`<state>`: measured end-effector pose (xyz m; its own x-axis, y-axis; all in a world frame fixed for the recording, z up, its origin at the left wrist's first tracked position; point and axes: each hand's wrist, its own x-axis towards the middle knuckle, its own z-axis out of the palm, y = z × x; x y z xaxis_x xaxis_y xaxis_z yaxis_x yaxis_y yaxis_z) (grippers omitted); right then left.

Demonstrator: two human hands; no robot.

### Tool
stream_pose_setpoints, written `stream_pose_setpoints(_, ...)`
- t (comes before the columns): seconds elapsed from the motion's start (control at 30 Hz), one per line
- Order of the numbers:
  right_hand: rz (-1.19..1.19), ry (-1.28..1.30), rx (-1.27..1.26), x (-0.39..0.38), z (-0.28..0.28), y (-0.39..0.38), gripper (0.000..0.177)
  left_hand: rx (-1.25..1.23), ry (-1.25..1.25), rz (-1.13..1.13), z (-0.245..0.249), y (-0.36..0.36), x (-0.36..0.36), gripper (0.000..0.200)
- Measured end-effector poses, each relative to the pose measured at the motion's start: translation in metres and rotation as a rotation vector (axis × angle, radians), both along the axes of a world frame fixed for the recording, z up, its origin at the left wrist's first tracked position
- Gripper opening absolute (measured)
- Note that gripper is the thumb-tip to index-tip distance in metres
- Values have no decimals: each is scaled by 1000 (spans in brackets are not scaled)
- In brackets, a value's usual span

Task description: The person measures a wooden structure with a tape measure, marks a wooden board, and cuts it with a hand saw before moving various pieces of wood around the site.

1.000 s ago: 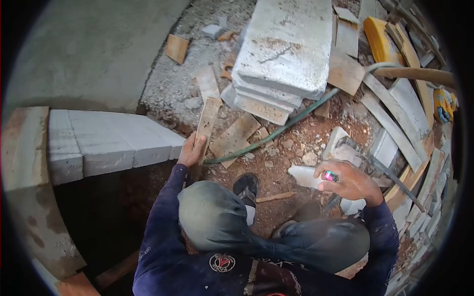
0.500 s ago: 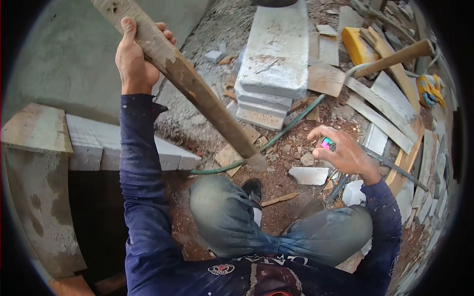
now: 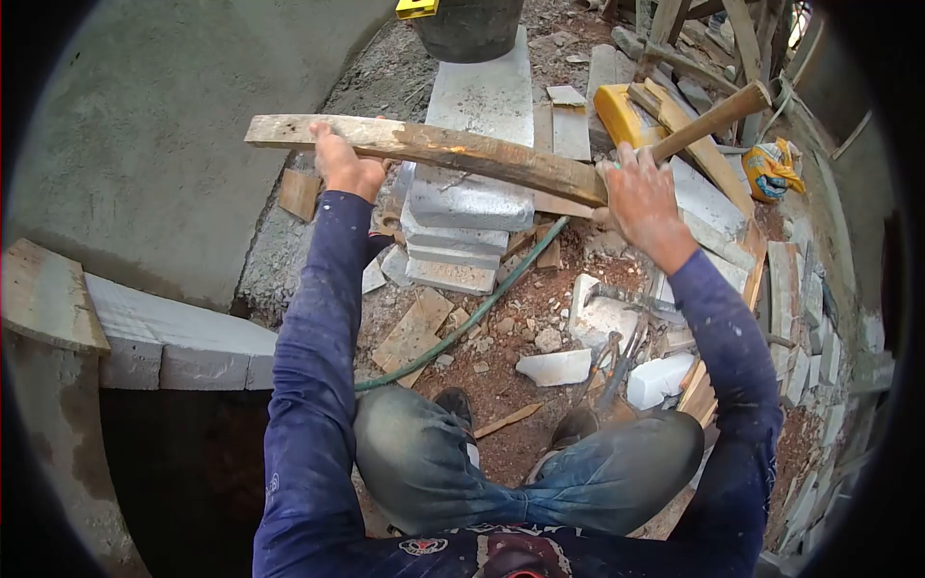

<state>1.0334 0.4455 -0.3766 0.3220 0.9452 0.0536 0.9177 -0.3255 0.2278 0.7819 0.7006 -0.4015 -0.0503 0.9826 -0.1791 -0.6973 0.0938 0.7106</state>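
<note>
A long, rough wooden board (image 3: pixel 482 152) lies nearly level across the view, held up in front of me. My left hand (image 3: pixel 345 166) is closed around it near its left part, thumb on top. At the right end, my right hand (image 3: pixel 644 197) has its fingers over the board's tip; what else lies in that palm is hidden. Behind the board a stack of white blocks (image 3: pixel 462 204) rises from the ground. A wooden handle (image 3: pixel 718 118) slants up just beyond my right hand.
A dark bucket (image 3: pixel 472 34) stands on the far block. A green hose (image 3: pixel 482 313) curves over the rubble. Yellow container (image 3: pixel 621 118), planks and a yellow bag (image 3: pixel 773 171) lie right. A dark opening (image 3: pixel 183 472) is at lower left, below white blocks (image 3: pixel 193 332).
The board has turned from a steep slant to nearly level. My right hand has moved up and onto its right end. The view has shifted, showing more of the bucket.
</note>
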Motion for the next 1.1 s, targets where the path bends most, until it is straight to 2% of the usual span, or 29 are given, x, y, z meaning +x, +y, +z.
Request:
stream_pose_setpoints(0.03,3,-30,3,11,-3,12,61,-15,59,15,-1,5,4,63)
stream_pose_setpoints(0.07,16,-65,39,18,-5,21,61,4,199,-71,-5,6,0,66)
stream_pose_setpoints(0.1,9,-72,51,33,-18,33,60,-83,301,-183,2,-2,-4,68)
stream_pose_setpoints(0.17,-53,-9,-78,39,-14,50,58,-91,749,-294,-17,6,-22,70)
stream_pose_setpoints(0.2,-54,-15,-75,45,-17,52,58,-59,769,-280,-34,8,-30,69)
stream_pose_setpoints(0.23,-56,-37,-56,52,-22,55,44,-26,788,-256,-45,8,-38,69)
stream_pose_setpoints(0.27,-51,-56,-35,57,-27,63,31,-105,826,-94,-56,10,-39,63)
stream_pose_setpoints(0.3,-32,-57,-32,54,-19,66,31,-111,824,-76,-68,14,-46,63)
stream_pose_setpoints(0.37,-68,-76,-95,43,1,66,29,194,1018,-9,-90,17,-63,67)
stream_pose_setpoints(0.4,-45,-74,-93,45,-2,70,29,294,1140,92,-87,6,-62,60)
stream_pose_setpoints(0.47,-61,-123,-152,54,-6,74,52,443,1217,176,-84,-13,-55,49)
stream_pose_setpoints(0.5,-57,-131,-154,51,-5,75,52,526,1275,226,-77,-25,-52,42)
stream_pose_setpoints(0.53,7,-111,-32,51,-5,73,55,523,1265,221,-69,-36,-50,42)
stream_pose_setpoints(0.57,63,-93,86,53,-4,66,59,653,1250,195,-59,-48,-46,34)
stream_pose_setpoints(0.6,142,41,185,41,9,61,61,788,1227,168,-48,-60,-40,26)
stream_pose_setpoints(0.67,268,346,347,15,21,58,59,826,1086,-84,-29,-85,-28,16)
stream_pose_setpoints(0.7,155,695,290,-22,46,52,55,925,975,-258,-33,-92,-21,18)
stream_pose_setpoints(0.73,258,784,465,-34,26,48,50,990,906,-415,-18,-112,-10,32)
stream_pose_setpoints(0.77,287,865,458,-51,13,45,53,934,803,-573,-5,-134,0,55)
stream_pose_setpoints(0.83,287,1013,377,-88,5,35,57,917,784,-737,1,-153,5,75)
stream_pose_setpoints(0.87,338,1097,428,-95,-7,34,55,936,770,-753,0,-155,3,75)
stream_pose_setpoints(0.93,380,1187,490,-97,-15,30,54,632,681,-932,-6,-155,-10,84)
stream_pose_setpoints(0.97,283,1270,426,-96,-13,27,51,639,681,-946,-9,-156,-16,84)
stream_pose_setpoints(1.03,180,1349,359,-98,-21,27,48,775,882,-915,-12,-163,-25,78)
stream_pose_setpoints(1.1,87,1404,535,-115,-42,35,47,677,824,-899,-10,-174,-18,77)
